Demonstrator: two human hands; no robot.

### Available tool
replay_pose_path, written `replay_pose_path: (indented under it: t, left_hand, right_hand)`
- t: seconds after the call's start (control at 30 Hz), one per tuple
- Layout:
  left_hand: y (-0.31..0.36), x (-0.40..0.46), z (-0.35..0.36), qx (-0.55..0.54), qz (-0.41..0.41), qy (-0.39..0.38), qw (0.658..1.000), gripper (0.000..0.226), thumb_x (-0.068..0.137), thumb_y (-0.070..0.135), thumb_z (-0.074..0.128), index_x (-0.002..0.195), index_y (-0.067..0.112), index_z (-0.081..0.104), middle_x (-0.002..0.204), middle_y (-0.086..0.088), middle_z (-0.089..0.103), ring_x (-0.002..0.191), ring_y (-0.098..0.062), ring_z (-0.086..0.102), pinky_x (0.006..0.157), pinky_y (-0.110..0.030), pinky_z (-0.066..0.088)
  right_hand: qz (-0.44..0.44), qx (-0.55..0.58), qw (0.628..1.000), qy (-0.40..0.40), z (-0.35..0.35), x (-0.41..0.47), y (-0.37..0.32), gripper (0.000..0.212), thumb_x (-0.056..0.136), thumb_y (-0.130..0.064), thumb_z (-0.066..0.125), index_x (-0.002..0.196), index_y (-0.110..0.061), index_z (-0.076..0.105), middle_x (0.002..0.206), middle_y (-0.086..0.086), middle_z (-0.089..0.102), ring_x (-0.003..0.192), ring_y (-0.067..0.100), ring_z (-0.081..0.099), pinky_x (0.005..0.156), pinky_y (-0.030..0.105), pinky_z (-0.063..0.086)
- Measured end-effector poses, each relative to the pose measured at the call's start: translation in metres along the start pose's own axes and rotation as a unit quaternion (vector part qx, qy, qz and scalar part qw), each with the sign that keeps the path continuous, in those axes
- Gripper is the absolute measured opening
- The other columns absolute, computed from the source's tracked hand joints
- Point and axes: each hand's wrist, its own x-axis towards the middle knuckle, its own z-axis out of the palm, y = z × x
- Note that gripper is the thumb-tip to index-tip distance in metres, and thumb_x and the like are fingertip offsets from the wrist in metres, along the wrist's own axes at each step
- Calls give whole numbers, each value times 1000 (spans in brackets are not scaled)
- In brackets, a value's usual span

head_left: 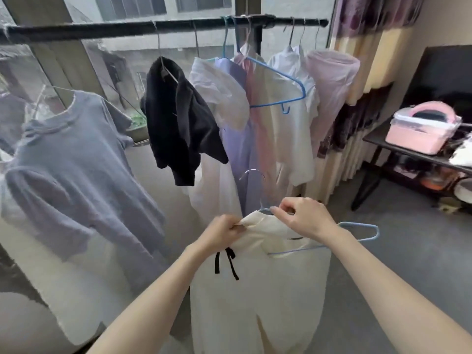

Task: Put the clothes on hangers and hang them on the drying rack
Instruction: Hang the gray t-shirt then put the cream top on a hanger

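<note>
At the bottom centre of the frame, both hands work on a cream garment (258, 290) that hangs down between the forearms, a black ribbon bow (226, 261) on its front. The left hand (222, 232) pinches the cloth at the garment's top edge, fingers curled tight on the fabric. The right hand (302, 217), just to the right, pinches the neck of a light blue hanger (362, 232) together with the cloth; the hanger's right shoulder sticks out bare past the wrist, and its metal hook (251, 173) rises above the hands.

Farther back, across the top of the frame, runs the black bar of the drying rack (107, 30). Hung from it, left to right, are a grey-blue T-shirt (76, 169), a black top (178, 118), and a tight cluster of white, lilac, pink and cream garments (255, 123), with an empty blue hanger (283, 83) among them.

At the right edge, a dark counter (413, 155) carries a pink box (421, 131), with patterned curtains (357, 80) behind.
</note>
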Motion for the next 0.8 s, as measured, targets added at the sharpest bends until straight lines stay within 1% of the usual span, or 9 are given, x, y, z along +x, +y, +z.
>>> replay_pose_path:
  t: [0.1,0.2,0.27,0.37,0.43,0.5,0.6,0.7,0.8]
  left_hand:
    - [17,-1,29,-12,30,-5,999,32,90,13,51,61,14,39,53,5,34,56,-16,31,52,-23,26]
    - [30,2,48,-35,46,7,998,40,92,15,50,58,22,32,51,6,34,55,-14,31,55,-29,25]
    - [32,4,54,-37,59,-13,997,39,95,18,48,59,23,33,52,7,34,57,-15,32,56,-29,27]
    - [31,5,57,-91,67,-82,990,29,97,20,45,69,13,53,56,10,39,55,-8,36,56,-23,30]
    - [30,5,61,-168,53,-124,976,22,97,19,45,94,9,64,67,12,52,59,0,44,61,-18,37]
    - [31,5,67,-242,25,-184,952,27,97,20,46,115,8,62,81,7,59,66,-2,51,64,-14,43]
    - [28,12,74,-264,0,-227,938,34,96,25,48,127,11,56,105,3,64,85,-7,62,79,-24,51]
    - [18,20,78,-200,16,-131,971,36,94,22,51,129,15,52,131,2,55,113,-12,55,98,-26,42]
    - [7,28,84,-134,34,-97,986,57,89,25,56,140,14,35,145,-3,36,134,-19,31,112,-32,25]
  right_hand:
    - [-9,8,999,37,19,-6,15,33,89,-50,45,90,-22,63,92,-3,64,93,23,58,73,30,33]
    - [9,69,988,136,35,-8,30,45,82,-49,38,79,-13,64,78,3,60,86,26,59,71,28,20]
    - [14,82,987,138,43,-10,39,49,80,-48,31,73,-10,61,73,0,54,83,25,57,72,29,19]
    - [12,145,983,108,50,-8,48,31,87,-31,38,67,-13,54,74,-10,46,84,17,52,99,42,27]
    - [29,211,974,72,51,-5,49,28,93,-9,43,67,-16,50,89,-1,60,107,18,52,114,49,13]
    - [51,266,961,53,53,-3,50,28,96,-3,38,75,-10,55,116,7,63,135,17,34,116,35,14]
    - [72,346,933,72,57,-3,52,27,97,-4,37,79,-13,55,131,1,55,138,10,30,113,28,26]
    - [73,410,907,60,50,-4,47,25,97,-2,37,80,-13,53,132,-3,53,116,-24,37,102,4,30]
    - [63,465,878,89,47,-3,44,30,97,0,35,74,-11,52,130,1,55,127,-11,36,96,-2,29]
